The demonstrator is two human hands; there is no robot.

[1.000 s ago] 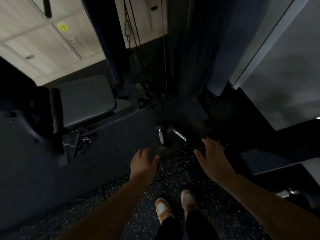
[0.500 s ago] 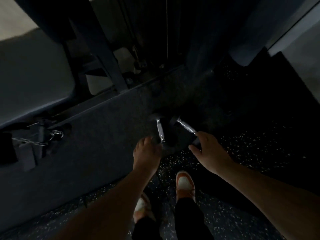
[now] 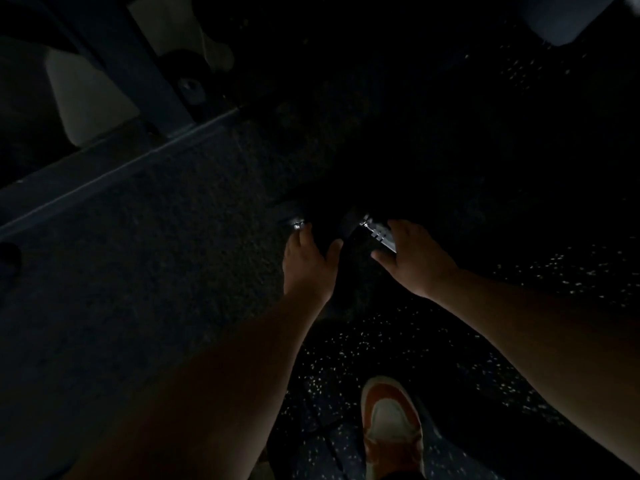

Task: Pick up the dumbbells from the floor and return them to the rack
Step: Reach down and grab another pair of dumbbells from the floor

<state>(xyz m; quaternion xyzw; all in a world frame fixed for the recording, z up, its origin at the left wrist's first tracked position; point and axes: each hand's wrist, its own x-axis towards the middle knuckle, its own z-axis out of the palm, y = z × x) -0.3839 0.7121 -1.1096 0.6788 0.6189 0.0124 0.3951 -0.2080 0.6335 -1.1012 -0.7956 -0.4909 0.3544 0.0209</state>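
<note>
Down on the dark floor lie two small dumbbells with shiny silver metal handles and black ends. The right dumbbell (image 3: pixel 379 233) has its ridged silver bar running slantwise, from up on the left to down on the right, and its long line points away from the person and a bit left. The left dumbbell (image 3: pixel 298 224) shows only a small bright bit of silver bar; it seems to point nearly straight away, but it is too dark to be sure.

The right hand (image 3: pixel 414 263) curls over the right bar, with the fingers bent on top and the thumb below, not yet closed tight around it. The left hand (image 3: pixel 308 268) reaches down onto the left bar, with the fingers bent over it; I cannot tell if they grip it.

Both dumbbells sit where the rough, plain dark grey mat (image 3: pixel 156 254) meets the black rubber floor with little white speckles (image 3: pixel 346 358). An orange and white shoe (image 3: pixel 391 424) stands on the speckled part, close to the camera. A dark blue metal frame bar (image 3: pixel 114 157) slants across the far left.
</note>
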